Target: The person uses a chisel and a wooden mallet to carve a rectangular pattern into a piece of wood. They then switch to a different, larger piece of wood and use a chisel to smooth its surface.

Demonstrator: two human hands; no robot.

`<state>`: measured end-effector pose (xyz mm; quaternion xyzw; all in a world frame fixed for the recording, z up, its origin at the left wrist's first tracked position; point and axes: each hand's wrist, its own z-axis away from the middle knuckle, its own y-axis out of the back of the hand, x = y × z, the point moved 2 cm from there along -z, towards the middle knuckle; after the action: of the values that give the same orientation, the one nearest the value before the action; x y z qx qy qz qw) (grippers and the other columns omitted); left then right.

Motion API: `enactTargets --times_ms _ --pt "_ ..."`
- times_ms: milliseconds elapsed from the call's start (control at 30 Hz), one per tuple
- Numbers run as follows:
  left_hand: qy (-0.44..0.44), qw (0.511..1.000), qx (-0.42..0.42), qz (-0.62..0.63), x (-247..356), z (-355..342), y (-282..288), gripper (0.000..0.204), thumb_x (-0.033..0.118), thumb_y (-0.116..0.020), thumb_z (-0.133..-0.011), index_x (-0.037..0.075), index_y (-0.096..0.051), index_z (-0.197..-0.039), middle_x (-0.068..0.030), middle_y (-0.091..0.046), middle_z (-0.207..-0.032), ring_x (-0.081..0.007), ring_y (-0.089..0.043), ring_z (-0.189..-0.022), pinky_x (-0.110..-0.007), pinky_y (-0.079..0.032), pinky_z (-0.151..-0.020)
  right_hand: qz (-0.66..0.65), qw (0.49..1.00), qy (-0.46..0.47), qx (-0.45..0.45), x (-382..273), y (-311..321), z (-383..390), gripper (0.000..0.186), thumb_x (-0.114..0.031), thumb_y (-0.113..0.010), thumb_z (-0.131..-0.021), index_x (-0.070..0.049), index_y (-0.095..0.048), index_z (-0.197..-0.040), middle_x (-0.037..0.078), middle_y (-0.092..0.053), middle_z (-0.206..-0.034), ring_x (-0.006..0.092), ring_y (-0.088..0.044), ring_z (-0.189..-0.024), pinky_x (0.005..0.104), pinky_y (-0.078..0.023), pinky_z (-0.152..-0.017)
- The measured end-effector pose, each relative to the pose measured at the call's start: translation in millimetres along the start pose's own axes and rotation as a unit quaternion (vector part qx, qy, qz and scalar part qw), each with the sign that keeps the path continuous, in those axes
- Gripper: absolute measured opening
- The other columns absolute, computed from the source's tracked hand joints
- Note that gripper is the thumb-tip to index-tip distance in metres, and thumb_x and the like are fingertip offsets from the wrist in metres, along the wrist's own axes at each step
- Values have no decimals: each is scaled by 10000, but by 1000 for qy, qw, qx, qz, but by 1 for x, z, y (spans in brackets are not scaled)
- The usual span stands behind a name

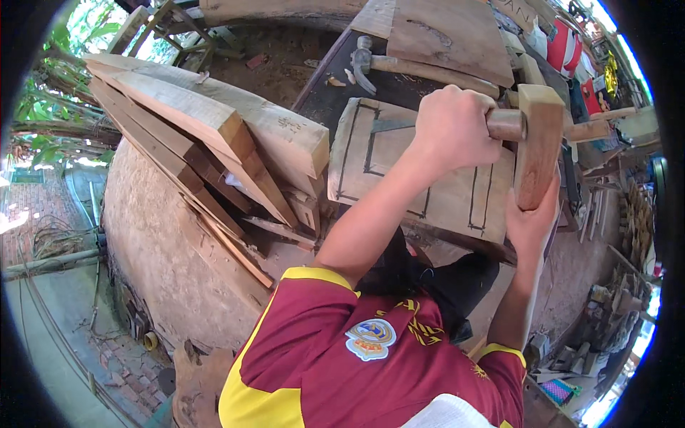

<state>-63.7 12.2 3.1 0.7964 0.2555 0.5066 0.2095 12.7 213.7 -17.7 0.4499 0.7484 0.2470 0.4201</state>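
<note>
My left fist (457, 128) is wrapped around the round wooden handle (506, 125) of what looks like a chisel. Its flat grey blade (392, 125) shows on the left side of the fist, over a thick pale board (446, 196). Dark rectangular outlines are drawn on that board. At the right, my right hand (531, 217) grips the lower end of a squared wooden block (540, 146). The block stands beside the butt of the handle, touching it or very close; its far side is hidden.
Past the board lies a claw hammer (364, 65) with a wooden handle, next to a wide brown plank (449, 39). Several thick timbers (278, 128) lean at the left. Wood offcuts (589, 353) are piled at the lower right. Red bags (564, 48) sit far right.
</note>
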Motion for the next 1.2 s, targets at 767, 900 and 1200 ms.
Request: enactTargets --times_ms 767,900,1200 --pt "-53 998 -2 -28 -7 -10 -14 143 204 -690 -594 94 -681 -684 -150 -630 -629 -360 -638 -634 -422 -538 -614 -24 991 -71 -112 -5 9 23 875 122 -549 -613 -147 -420 -1436 157 -561 -1217 382 -540 -1158 427 -450 -970" --pt "-49 999 13 -4 -9 -10 -11 150 206 -688 -594 85 -678 -683 -162 -631 -641 -368 -634 -640 -429 -536 -614 -41 996 -42 -66 4 11 21 832 101 -586 -622 -75 -426 -1419 171 -555 -1288 365 -544 -1192 423 -427 -1008" --pt "-24 1000 14 -7 -8 -12 -1 159 202 -673 -580 84 -673 -686 -163 -625 -634 -379 -634 -652 -437 -536 -623 -18 982 -91 165 22 49 -12 765 -120 -812 -716 67 -435 -1355 229 -525 -1327 291 -524 -1215 406 -401 -1037"
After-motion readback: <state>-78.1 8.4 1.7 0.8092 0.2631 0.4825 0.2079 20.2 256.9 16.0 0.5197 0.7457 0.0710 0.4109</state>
